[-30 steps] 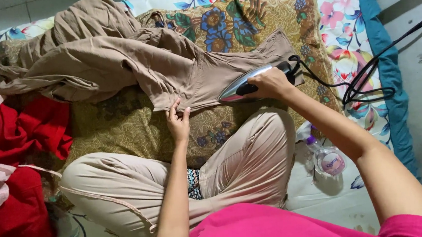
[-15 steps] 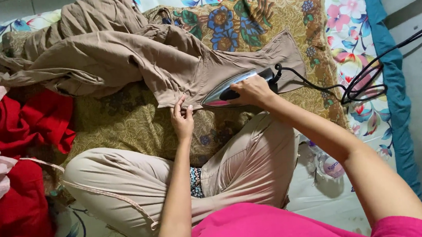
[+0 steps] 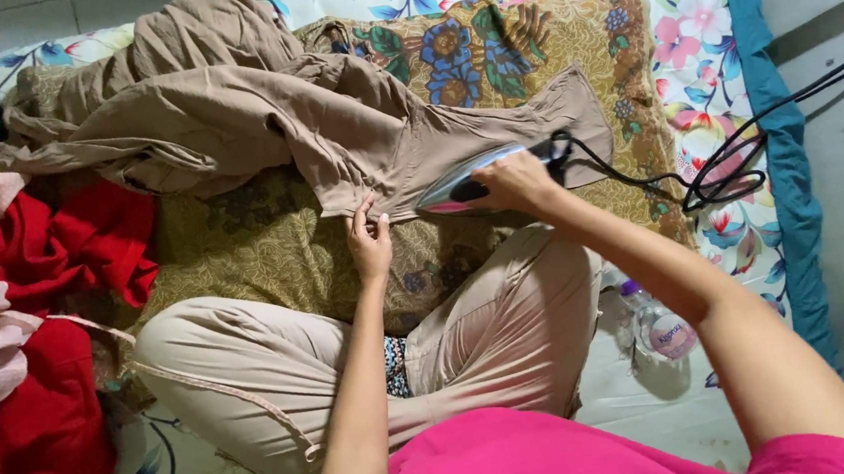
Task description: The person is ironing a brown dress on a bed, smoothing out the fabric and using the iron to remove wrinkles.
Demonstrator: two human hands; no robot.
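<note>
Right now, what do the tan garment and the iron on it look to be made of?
Tan garment: soft, matte woven fabric, likely cotton or a blend; it bunches and creases. Iron: seemingly a glossy plastic body, light with a pink edge; its soleplate is hidden. The right hand grips it.

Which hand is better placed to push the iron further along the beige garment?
The right hand: it grips the iron's handle on the beige garment. The left hand is busy pinning the hem flat beside it.
</note>
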